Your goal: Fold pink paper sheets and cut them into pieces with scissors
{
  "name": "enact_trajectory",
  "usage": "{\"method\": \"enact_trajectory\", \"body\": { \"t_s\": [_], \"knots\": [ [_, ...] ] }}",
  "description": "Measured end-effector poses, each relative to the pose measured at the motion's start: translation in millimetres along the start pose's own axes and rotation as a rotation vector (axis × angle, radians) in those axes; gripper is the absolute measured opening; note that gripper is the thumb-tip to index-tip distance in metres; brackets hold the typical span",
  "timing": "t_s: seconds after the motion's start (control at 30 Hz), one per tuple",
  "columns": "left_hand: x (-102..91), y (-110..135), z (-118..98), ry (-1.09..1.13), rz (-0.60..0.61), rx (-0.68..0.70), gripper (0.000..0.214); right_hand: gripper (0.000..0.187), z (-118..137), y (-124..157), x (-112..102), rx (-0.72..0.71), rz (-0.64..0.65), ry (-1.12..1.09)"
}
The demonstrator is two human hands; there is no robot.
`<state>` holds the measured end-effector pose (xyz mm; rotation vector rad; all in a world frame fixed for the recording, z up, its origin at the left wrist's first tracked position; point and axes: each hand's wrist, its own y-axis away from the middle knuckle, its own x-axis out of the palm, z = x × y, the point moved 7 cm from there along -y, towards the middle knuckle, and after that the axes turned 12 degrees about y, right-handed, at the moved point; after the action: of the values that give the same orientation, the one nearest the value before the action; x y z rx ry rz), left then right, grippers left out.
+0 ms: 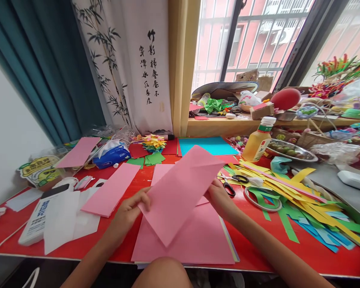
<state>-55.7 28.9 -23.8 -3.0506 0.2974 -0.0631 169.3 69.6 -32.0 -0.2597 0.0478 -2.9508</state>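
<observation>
A pink sheet of paper point(180, 192) is held up at a slant between my two hands. My left hand point(135, 206) pinches its left corner, fingers curled over the edge. At the opposite side my right hand point(217, 196) grips the right corner, its fingers partly hidden behind the sheet. Below lies a stack of pink paper point(204, 244) with some pale sheets showing at its right edge. To the left rests a folded strip of pink paper point(112, 190). Black-handled scissors point(229, 189) lie just beyond my right hand.
Yellow, green and blue paper strips point(306, 200) and a tape roll point(262, 200) cover the right side. A bottle point(259, 140) stands behind them. On the left are a tissue pack point(112, 154) and white bags point(61, 220). Blue paper point(207, 146) lies at the back.
</observation>
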Motion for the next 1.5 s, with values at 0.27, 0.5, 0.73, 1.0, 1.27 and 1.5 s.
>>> {"method": "enact_trajectory", "body": {
  "t_s": [0.27,0.5,0.73,1.0,1.27,1.5],
  "knots": [
    [44.3,-50,-69,-0.015,0.130,0.263,0.034,0.024,6,-12,-32,0.008,-0.058,0.086],
    [108.5,-116,-82,-0.122,0.260,0.394,0.039,0.028,19,-13,-36,-0.079,0.011,0.212],
    [133.5,-121,-83,-0.405,0.233,0.533,0.020,0.027,40,-7,-48,-0.207,-0.150,0.153],
    [126.5,-112,-77,-0.429,-0.044,0.480,0.019,0.034,44,1,-48,-0.174,-0.272,0.211],
    [122.9,-100,-83,-0.380,-0.099,0.522,0.021,0.030,49,5,-38,-0.201,-0.174,0.281],
    [125.2,-89,-87,-0.331,-0.138,0.569,0.021,0.034,51,8,-34,-0.195,-0.176,0.337]
  ]
}}
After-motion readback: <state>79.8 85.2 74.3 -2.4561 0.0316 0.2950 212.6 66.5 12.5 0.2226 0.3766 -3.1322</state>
